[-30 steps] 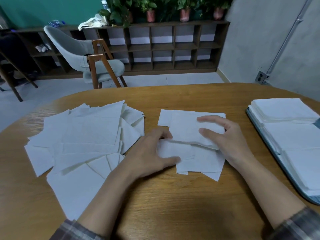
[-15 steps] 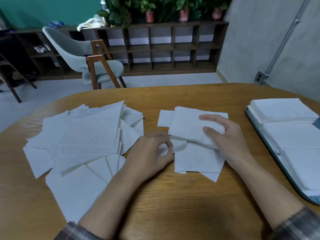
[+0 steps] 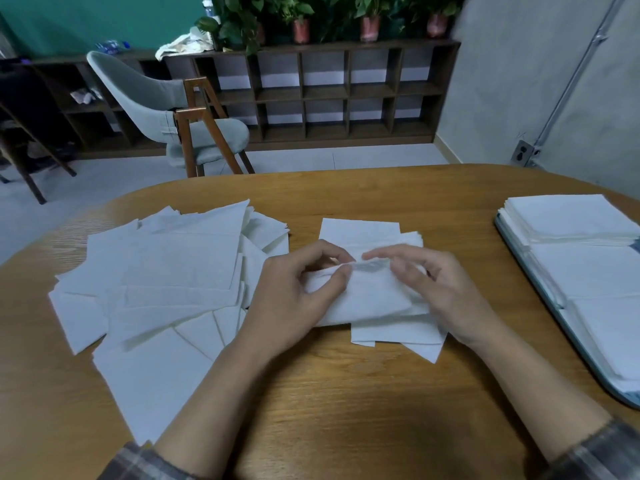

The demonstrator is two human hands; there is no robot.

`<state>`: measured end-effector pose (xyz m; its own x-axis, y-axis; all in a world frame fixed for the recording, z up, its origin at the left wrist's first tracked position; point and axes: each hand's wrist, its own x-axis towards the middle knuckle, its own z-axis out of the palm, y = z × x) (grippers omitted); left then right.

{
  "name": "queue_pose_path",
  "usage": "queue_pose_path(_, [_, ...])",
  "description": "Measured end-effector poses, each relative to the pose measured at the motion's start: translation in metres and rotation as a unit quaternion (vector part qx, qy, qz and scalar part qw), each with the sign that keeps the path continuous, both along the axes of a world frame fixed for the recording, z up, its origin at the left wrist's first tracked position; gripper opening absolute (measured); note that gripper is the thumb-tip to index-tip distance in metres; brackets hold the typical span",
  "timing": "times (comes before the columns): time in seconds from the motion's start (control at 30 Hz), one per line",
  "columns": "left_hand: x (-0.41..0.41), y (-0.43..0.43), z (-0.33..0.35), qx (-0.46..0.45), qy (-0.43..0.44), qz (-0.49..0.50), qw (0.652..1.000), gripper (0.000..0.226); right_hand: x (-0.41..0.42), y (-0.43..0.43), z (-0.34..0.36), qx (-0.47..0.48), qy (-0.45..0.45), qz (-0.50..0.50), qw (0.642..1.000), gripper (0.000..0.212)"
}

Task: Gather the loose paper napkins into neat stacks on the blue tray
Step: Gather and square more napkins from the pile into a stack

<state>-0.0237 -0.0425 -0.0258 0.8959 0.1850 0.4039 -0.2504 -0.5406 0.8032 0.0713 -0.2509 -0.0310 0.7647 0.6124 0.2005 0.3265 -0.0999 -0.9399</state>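
White napkin bundle (image 3: 370,299), pinched along its top edge by left hand (image 3: 294,299) and right hand (image 3: 446,292), lies lengthwise toward the blue tray (image 3: 620,396), nearer the right.

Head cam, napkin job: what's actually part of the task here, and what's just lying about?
Job:
left hand and right hand, both gripping the held napkins
loose pile
tray
tray stacks

Lying about:
chair
shelf
plants
wall socket

Loose napkins (image 3: 166,282), neat stacks (image 3: 571,216) on tray (image 3: 621,394)
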Motion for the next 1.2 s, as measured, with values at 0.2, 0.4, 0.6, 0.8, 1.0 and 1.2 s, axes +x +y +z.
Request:
queue_pose_path(0.2, [0.003,0.009,-0.002,0.026,0.028,0.008,0.999,0.031,-0.001,0.006,-0.008,0.020,0.044,-0.061,0.997,0.016])
queue_pose_path(0.4, [0.005,0.013,0.000,-0.036,0.053,0.007,0.998,0.036,-0.006,0.005,-0.003,0.047,0.101,0.017,0.994,0.041])
queue_pose_path(0.6, [0.006,0.014,0.003,-0.047,0.074,-0.008,0.996,0.028,-0.005,0.007,-0.005,0.018,0.081,0.007,0.997,0.037])
queue_pose_path(0.8, [0.003,0.014,0.005,-0.008,0.150,0.001,0.989,0.068,-0.001,0.007,-0.007,0.038,0.099,-0.073,0.992,0.024])
queue_pose_path(1.0, [0.005,0.012,0.002,-0.030,0.152,-0.009,0.988,0.084,-0.002,0.008,-0.006,0.049,0.113,-0.118,0.985,0.021])
queue_pose_path(1.2, [0.006,0.013,0.001,-0.131,0.117,0.023,0.984,0.066,0.003,0.003,-0.003,0.082,0.195,-0.036,0.977,0.046])
